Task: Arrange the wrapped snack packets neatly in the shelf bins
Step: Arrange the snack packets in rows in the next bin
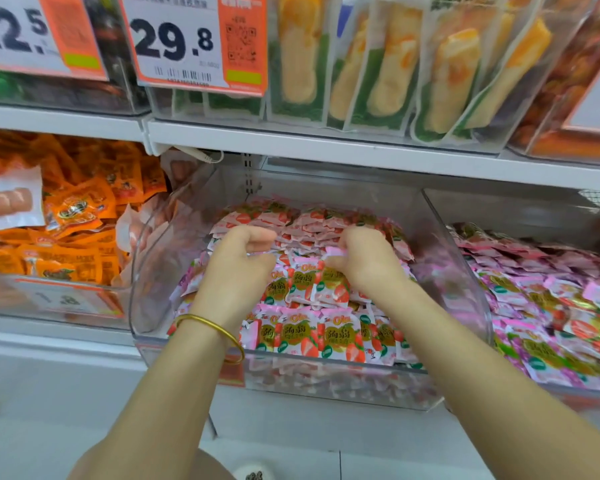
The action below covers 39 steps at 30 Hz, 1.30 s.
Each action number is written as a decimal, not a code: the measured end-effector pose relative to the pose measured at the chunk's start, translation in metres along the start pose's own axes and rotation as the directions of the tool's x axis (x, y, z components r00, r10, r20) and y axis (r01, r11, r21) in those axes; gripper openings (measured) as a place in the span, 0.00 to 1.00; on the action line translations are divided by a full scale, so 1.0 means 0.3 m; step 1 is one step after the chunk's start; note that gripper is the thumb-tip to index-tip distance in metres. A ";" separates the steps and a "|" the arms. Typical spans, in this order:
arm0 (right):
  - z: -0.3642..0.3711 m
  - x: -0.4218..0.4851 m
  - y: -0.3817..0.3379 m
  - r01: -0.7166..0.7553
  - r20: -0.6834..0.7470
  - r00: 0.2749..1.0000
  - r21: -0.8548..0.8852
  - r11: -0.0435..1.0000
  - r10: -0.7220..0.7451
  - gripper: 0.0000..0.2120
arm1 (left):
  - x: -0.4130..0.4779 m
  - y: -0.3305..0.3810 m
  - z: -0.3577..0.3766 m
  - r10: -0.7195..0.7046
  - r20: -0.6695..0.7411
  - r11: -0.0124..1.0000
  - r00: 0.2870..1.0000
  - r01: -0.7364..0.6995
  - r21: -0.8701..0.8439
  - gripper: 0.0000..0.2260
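Note:
A clear plastic shelf bin (pixel 465 258) in the middle holds many pink-and-white strawberry snack packets (pixel 298 332), with an upright row at the front. Both my hands are inside the bin over the heap. My left hand (pixel 238 263), with a gold bangle on the wrist, has its fingers curled; whether they hold a packet is hidden. My right hand (pixel 362 259) pinches a pink packet edge (pixel 335 251) with curled fingers near the middle of the pile.
An orange-packet bin (pixel 66 216) stands to the left and a bin of pink-purple packets (pixel 551 299) to the right. The white shelf board (pixel 326 150) overhead carries bins of yellow-green packs (pixel 395 64) and price tags (pixel 181 39).

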State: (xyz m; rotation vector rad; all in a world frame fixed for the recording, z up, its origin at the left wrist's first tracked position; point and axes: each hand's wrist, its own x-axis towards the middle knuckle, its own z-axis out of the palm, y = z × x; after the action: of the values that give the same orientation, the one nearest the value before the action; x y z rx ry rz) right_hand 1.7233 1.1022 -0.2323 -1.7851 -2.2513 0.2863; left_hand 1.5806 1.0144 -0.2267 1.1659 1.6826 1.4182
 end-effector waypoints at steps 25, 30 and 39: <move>-0.288 -0.331 0.331 0.378 -0.244 0.919 0.311 0.872 -0.311 0.15 | -0.096 0.092 0.250 0.117 0.097 0.973 0.988 -0.094 -0.211 0.13; -0.288 -0.435 0.584 0.223 -0.379 0.923 0.393 0.892 -0.064 0.13 | -0.192 0.203 0.446 0.254 0.334 0.913 0.907 -0.111 -0.393 0.13; -0.317 -0.459 0.990 -0.266 -0.531 0.777 0.209 0.941 0.338 0.16 | -0.251 0.259 0.836 0.331 0.590 0.943 0.736 -0.277 -0.183 0.13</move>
State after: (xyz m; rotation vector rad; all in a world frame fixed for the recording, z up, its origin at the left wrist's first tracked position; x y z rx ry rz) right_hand 2.0574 1.0356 -0.2438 -1.8543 -1.5049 -0.0498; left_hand 1.8510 1.0497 -0.2097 1.6906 0.9891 1.0876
